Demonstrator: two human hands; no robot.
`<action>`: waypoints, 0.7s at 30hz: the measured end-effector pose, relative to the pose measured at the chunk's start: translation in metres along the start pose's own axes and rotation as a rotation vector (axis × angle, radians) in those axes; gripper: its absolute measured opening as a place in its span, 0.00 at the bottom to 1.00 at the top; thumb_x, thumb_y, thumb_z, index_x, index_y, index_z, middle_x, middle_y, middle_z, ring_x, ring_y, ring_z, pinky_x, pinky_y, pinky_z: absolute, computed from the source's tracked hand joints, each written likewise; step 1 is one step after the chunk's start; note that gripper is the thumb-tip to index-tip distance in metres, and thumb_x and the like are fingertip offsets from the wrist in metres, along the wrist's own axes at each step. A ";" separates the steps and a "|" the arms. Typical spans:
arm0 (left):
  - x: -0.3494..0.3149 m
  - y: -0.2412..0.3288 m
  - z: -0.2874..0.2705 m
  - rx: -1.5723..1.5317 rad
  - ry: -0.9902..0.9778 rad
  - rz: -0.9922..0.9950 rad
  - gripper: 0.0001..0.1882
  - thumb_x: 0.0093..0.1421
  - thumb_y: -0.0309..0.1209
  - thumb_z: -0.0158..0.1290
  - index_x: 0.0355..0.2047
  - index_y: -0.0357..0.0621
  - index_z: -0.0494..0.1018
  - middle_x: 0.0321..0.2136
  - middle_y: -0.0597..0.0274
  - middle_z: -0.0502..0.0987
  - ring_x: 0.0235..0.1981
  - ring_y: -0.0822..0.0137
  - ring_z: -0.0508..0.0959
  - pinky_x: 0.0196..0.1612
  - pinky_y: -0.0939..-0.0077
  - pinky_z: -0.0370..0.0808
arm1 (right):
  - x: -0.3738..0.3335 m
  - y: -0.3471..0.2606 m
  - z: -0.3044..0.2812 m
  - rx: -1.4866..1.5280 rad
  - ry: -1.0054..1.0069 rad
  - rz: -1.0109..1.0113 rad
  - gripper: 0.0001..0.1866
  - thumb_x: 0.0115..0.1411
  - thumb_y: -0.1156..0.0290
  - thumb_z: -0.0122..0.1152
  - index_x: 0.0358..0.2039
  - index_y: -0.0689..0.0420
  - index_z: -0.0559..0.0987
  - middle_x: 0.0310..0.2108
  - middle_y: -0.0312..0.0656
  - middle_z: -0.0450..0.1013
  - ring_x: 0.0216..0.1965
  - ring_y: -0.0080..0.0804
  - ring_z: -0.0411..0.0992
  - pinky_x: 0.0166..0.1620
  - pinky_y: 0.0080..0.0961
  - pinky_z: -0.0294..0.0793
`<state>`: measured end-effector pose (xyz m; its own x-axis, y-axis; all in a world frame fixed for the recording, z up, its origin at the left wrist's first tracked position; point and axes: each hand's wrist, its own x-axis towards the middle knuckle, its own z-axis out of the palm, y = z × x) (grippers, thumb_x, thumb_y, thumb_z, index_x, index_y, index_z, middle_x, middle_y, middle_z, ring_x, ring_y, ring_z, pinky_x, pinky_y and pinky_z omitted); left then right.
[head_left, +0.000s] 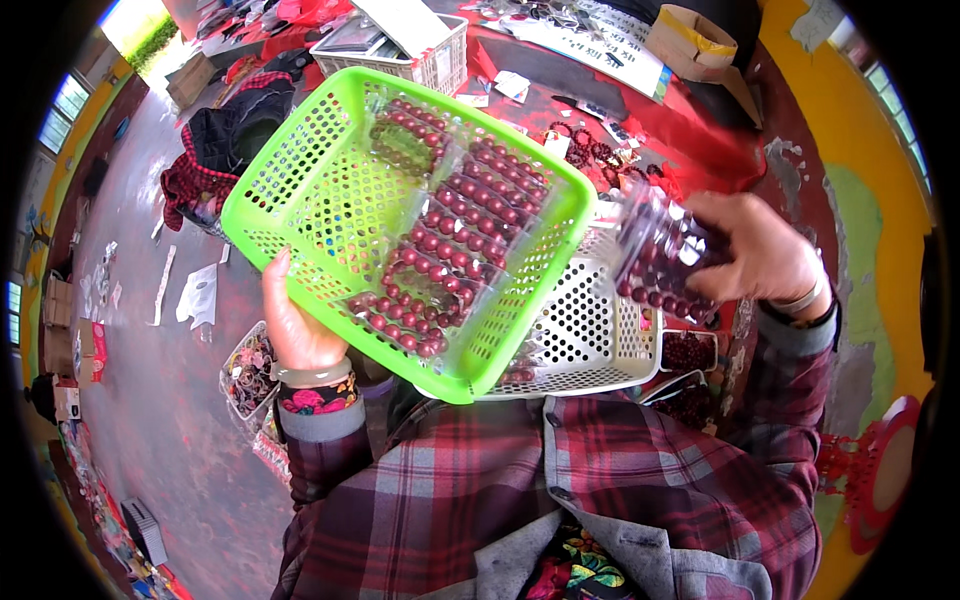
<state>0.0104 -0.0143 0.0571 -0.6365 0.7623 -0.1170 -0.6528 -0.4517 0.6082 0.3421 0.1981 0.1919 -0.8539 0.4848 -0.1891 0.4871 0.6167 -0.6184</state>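
My left hand (300, 325) grips the near left rim of a bright green plastic basket (300, 215), thumb up over the edge, and the basket is held tilted. Inside it, on the right half, lie several dark red bead bracelets (460, 225) in clear plastic wrapping. To the right, my right hand (755, 250) is closed around a clear-wrapped bundle of dark red bead bracelets (665, 250), held apart from the green basket. Below that bundle is a white perforated basket (590, 330), partly hidden by the green one, with a few wrapped beads (522, 370) in it.
A red-covered table (690, 140) stands ahead with loose dark bead strings (585, 150) and a cardboard ring (693, 42). A whitish crate (440, 65) sits behind the green basket. Clothing (215, 150) and a basket of small items (250, 375) are at the left.
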 end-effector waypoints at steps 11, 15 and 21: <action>-0.005 -0.003 0.016 -0.016 -0.048 -0.053 0.25 0.59 0.37 0.48 0.56 0.42 0.62 0.51 0.54 0.69 0.50 0.54 0.70 0.52 0.53 0.68 | 0.176 -0.084 0.045 0.256 0.325 -0.253 0.25 0.43 0.55 0.66 0.32 0.66 0.79 0.24 0.47 0.76 0.29 0.34 0.76 0.36 0.28 0.74; -0.007 -0.004 0.017 -0.024 -0.050 -0.061 0.24 0.60 0.36 0.48 0.55 0.42 0.62 0.50 0.55 0.70 0.49 0.55 0.71 0.51 0.55 0.69 | 0.190 -0.103 0.075 -0.081 0.470 -0.158 0.27 0.41 0.54 0.64 0.31 0.68 0.78 0.29 0.57 0.76 0.33 0.50 0.76 0.40 0.36 0.75; -0.013 -0.003 0.024 -0.050 -0.035 -0.078 0.23 0.59 0.35 0.50 0.53 0.40 0.64 0.45 0.56 0.72 0.46 0.59 0.73 0.50 0.60 0.69 | 0.194 -0.100 0.100 -0.369 0.397 -0.093 0.26 0.46 0.57 0.60 0.41 0.64 0.71 0.28 0.53 0.76 0.33 0.50 0.75 0.39 0.40 0.74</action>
<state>0.0303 -0.0116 0.0756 -0.5688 0.8115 -0.1344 -0.7201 -0.4123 0.5581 0.1096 0.1680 0.1408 -0.7965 0.5707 0.1998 0.5059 0.8099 -0.2970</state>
